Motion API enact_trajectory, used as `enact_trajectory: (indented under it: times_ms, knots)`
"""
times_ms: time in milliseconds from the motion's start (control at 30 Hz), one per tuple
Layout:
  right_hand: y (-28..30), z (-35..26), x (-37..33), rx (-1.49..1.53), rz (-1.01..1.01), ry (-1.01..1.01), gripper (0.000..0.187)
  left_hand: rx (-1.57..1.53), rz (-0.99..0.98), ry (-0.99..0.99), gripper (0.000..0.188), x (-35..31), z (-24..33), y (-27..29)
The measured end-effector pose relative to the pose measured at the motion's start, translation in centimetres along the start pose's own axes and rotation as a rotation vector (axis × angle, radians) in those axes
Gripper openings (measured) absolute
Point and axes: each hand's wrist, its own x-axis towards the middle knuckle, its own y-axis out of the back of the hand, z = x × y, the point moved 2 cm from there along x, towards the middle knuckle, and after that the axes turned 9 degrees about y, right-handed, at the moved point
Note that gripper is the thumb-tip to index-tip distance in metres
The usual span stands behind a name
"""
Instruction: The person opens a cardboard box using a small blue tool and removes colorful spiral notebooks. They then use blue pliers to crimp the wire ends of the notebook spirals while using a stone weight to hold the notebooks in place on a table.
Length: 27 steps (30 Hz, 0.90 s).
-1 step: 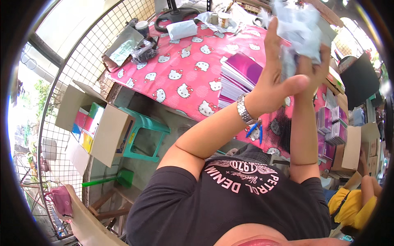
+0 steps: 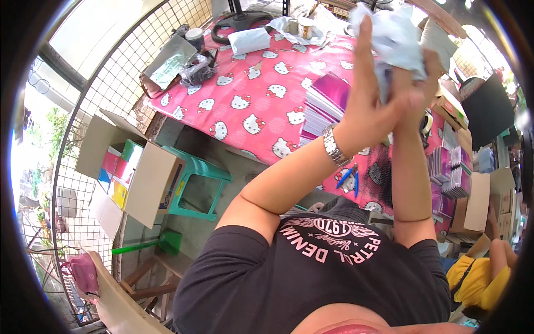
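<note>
High over the far right part of the table, a crumpled pale white-blue sheet [image 2: 396,39] is pressed between my two hands; whether it is paper or plastic I cannot tell. My left hand [image 2: 371,103], with a metal watch [image 2: 332,146] on the wrist, has one finger stretched up along the bundle and its thumb across toward the right wrist. My right hand [image 2: 421,89] cups the bundle from the right, its fingers partly hidden. Below my forearms lie blue handles [image 2: 356,182] of a small tool. Beside my left wrist sit stacked purple-covered booklets [image 2: 328,100].
A pink patterned cloth covers the table [image 2: 239,103]. At its far edge are a black round base [image 2: 242,26] and a white roll [image 2: 249,41]. More purple booklets [image 2: 457,172] stand right, by cartons. Left are an open carton [image 2: 146,183] and green stool [image 2: 203,181]. A person in yellow [image 2: 473,275] is lower right.
Both hands and the crumpled sheet have shifted slightly to the left. The bundle looks more compact, and the view of the table has moved a little to the right.
</note>
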Motion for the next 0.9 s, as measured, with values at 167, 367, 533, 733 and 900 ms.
enact_trajectory:
  times_ms: [167, 367, 533, 733, 900]
  knots:
    - [-14.4, -5.1, 2.5, 0.232, -0.504, 0.152, 0.044, -0.059, 0.387, -0.026, 0.045, 5.3, 6.4, 12.8]
    - [-26.3, -4.7, 3.2, -0.136, -0.505, 1.018, 0.054, -0.344, 0.228, 0.18, 0.036, 9.8, 11.9, 26.3]
    - [-36.1, 3.2, 2.3, 0.203, -0.824, 0.585, 0.041, -0.115, 0.435, 0.646, 0.04, 11.8, 10.2, 36.6]
    - [-40.1, 11.7, 3.7, -0.037, -0.89, -0.109, 0.036, 0.462, 1.013, 0.784, 0.043, 11.8, 9.0, 60.7]
    - [-42.5, 18.7, 1.7, -0.189, -0.91, -0.297, 0.052, 1.372, 1.105, 0.65, 0.03, 7.5, 7.5, 77.0]
